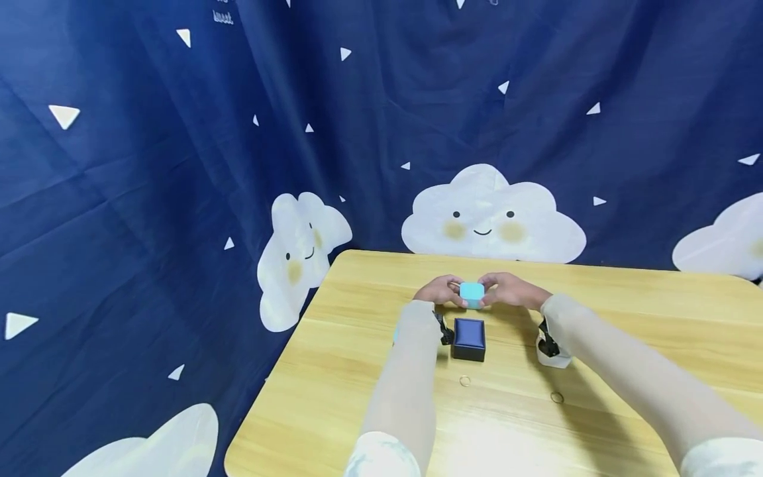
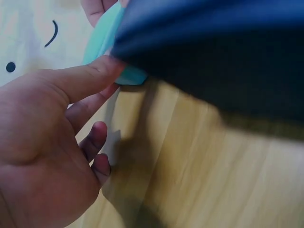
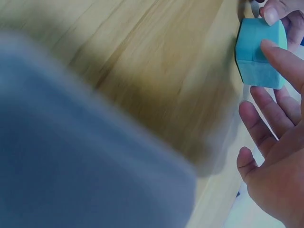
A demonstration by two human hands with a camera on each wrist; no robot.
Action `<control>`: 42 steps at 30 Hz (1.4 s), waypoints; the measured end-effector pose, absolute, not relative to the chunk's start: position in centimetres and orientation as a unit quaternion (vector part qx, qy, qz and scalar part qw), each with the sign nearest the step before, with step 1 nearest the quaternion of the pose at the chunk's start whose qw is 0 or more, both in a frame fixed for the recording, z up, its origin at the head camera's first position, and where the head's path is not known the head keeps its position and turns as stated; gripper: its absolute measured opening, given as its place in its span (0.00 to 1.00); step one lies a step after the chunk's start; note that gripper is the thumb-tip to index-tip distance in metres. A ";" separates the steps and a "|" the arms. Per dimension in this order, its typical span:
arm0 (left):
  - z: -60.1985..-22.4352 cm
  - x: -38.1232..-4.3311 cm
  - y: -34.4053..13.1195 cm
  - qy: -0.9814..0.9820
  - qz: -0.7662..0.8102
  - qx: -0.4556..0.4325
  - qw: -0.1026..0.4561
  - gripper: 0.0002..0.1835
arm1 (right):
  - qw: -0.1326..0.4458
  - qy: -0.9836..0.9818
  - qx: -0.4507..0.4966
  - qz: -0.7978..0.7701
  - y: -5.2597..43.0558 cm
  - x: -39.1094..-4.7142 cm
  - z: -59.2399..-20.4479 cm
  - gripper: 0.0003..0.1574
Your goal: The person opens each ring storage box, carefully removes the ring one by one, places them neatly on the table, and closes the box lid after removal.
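Both hands meet at a small turquoise box (image 1: 471,295) at the far side of the table. My left hand (image 1: 442,290) pinches its left side between thumb and fingers. On the opposite side, the right hand (image 1: 511,290) grips it, with the thumb (image 3: 280,59) pressed on the front face in the right wrist view. The box (image 3: 259,50) looks closed there, with a seam across its front. A dark navy box (image 1: 469,339) with a blue padded top stands just nearer than the hands. It fills much of the left wrist view, covering part of the turquoise box (image 2: 130,76).
Two thin rings lie on the wooden table (image 1: 334,371): a gold-coloured ring (image 1: 465,381) before the navy box and a darker ring (image 1: 557,397) further right. Under the right wrist is a white object (image 1: 554,360), partly hidden. A dark blue cloud-print curtain (image 1: 381,99) hangs behind.
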State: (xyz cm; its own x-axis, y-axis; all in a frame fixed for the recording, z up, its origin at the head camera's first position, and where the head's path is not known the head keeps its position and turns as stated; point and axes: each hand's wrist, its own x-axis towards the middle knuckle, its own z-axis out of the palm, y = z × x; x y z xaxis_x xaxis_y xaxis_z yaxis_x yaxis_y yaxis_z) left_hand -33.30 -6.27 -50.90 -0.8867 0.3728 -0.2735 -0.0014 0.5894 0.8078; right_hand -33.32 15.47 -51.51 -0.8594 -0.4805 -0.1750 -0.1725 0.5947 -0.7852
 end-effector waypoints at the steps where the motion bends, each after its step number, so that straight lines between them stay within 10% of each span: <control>1: -51.0 -33.4 -6.0 0.869 0.434 0.107 0.212 0.33 | 0.189 0.871 -0.186 -0.413 15.7 -33.3 -51.5 0.33; 42: -51.1 -32.2 3.9 0.869 0.409 0.161 0.226 0.32 | 0.173 0.879 -0.116 -0.429 25.1 -28.7 -51.6 0.35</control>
